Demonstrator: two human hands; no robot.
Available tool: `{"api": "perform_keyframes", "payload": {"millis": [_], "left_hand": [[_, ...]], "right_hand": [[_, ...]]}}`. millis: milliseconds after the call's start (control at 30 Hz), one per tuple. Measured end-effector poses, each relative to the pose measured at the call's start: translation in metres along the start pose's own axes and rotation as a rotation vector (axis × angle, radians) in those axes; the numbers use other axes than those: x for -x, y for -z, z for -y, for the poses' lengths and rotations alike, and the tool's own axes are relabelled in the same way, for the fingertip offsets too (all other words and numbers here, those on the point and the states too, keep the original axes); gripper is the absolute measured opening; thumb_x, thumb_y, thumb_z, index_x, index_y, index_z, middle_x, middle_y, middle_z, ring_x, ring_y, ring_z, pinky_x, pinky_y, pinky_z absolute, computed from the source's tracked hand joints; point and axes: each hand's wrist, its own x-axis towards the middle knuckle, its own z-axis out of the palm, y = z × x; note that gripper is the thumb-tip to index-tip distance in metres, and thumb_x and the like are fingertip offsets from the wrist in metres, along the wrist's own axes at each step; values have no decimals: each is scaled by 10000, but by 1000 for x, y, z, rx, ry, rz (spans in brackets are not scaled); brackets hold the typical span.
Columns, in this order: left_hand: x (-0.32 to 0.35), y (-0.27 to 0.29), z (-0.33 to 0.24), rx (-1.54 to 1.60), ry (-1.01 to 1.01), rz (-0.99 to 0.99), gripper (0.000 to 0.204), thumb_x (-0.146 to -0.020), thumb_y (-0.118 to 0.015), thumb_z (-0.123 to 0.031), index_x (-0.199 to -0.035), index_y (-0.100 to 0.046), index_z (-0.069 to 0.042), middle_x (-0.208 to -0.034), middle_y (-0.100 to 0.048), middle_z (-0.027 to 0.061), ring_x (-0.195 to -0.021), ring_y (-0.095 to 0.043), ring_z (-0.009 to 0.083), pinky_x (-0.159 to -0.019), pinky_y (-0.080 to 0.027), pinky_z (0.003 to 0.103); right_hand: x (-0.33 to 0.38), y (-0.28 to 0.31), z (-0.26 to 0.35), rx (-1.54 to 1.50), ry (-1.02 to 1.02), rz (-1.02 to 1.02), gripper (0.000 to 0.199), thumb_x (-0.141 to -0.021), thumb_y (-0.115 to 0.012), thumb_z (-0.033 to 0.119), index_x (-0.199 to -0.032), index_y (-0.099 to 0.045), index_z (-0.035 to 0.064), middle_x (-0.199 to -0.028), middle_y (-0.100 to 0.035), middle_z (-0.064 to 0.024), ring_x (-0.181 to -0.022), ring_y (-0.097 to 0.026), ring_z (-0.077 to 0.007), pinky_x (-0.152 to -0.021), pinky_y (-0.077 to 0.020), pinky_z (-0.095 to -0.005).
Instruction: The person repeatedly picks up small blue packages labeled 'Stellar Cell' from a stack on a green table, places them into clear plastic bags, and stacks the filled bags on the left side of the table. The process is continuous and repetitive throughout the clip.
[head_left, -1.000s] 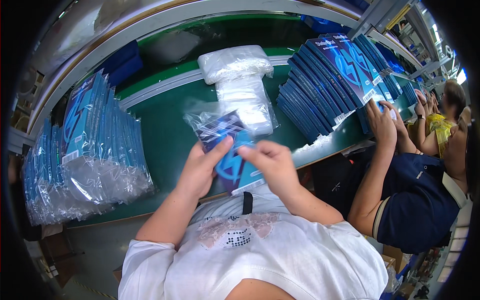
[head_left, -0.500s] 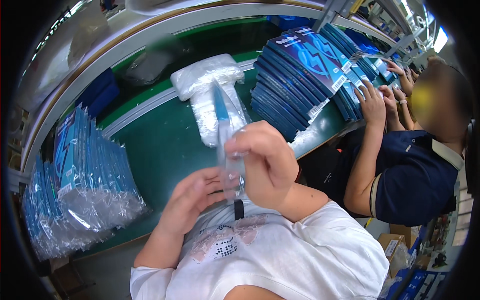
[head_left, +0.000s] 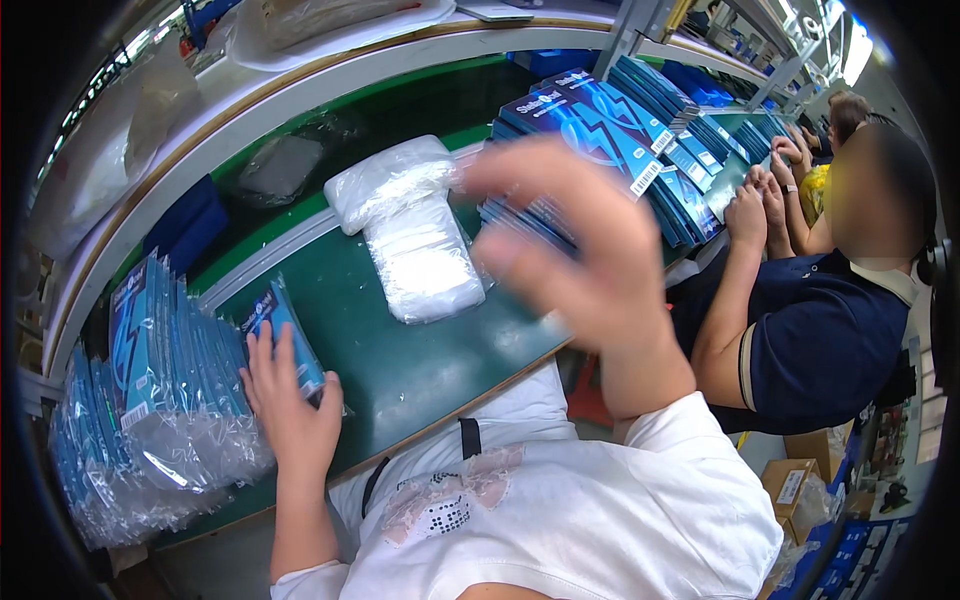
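Observation:
At the left end of the table, my left hand (head_left: 292,405) has its fingers and thumb over a thin blue box (head_left: 283,318) in a clear plastic bag. It holds the box tilted beside a row of similar bagged boxes (head_left: 145,350). My right hand (head_left: 590,235) is in mid-air over the table's right part, blurred by motion. Its thumb and fingers are apart and it appears to hold nothing. It partly covers a tall stack of unbagged blue boxes (head_left: 600,125). Left of it lie two bundles of clear plastic bags (head_left: 425,260), one across the other's top.
The green tabletop (head_left: 420,370) has a raised metal rail behind it. A blue bin (head_left: 188,230) and a clear plastic packet (head_left: 280,168) are farther back, under a shelf (head_left: 400,40). At right, a person in a navy shirt (head_left: 810,340) handles boxes.
The bagged box has moved from between my hands in front of me to the left row, with my left hand. My right hand has let go and moved right toward the unbagged stack.

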Motion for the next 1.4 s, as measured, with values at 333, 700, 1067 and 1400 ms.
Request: {"api": "perform_keyframes", "payload": {"millis": [333,700,1067,1400], "left_hand": [[-36,-54,-34,48,-303,90,342,-857,-573,-110,-1187,-569,-25,-1368,-447,138,-1353,-306,322,-1092,-238,502],[-76,-91,-31,54,-536,186,260,-747,-579,1,-987,-662,-51,-971,-599,83,-952,-567,273,-856,-424,404],[-79,-90,-28,207,-461,63,180,-785,-595,-14,-949,-666,-23,-875,-586,119,-852,-582,294,-741,-471,352],[-88,-81,-23,531,-256,63,248,-647,-666,72,-860,-720,-44,-807,-593,103,-763,-605,231,-695,-486,299]], "right_hand": [[20,44,-55,929,-277,273,595,-767,-696,341,-1276,-553,69,-1290,-497,-252,-1202,-466,-397,-1001,-384,-412],[23,28,22,-254,-475,12,825,-584,-768,220,-1293,-447,-54,-1129,-538,-151,-1036,-544,-251,-936,-383,-310],[118,-56,-23,-1503,-1182,-34,446,-917,-577,219,-1231,-450,-72,-934,-613,-112,-763,-628,-128,-616,-526,-241],[91,-84,-61,-1520,-1239,170,643,-818,-657,76,-1354,-344,-93,-1156,-584,-156,-924,-640,-150,-793,-530,-251]]}}
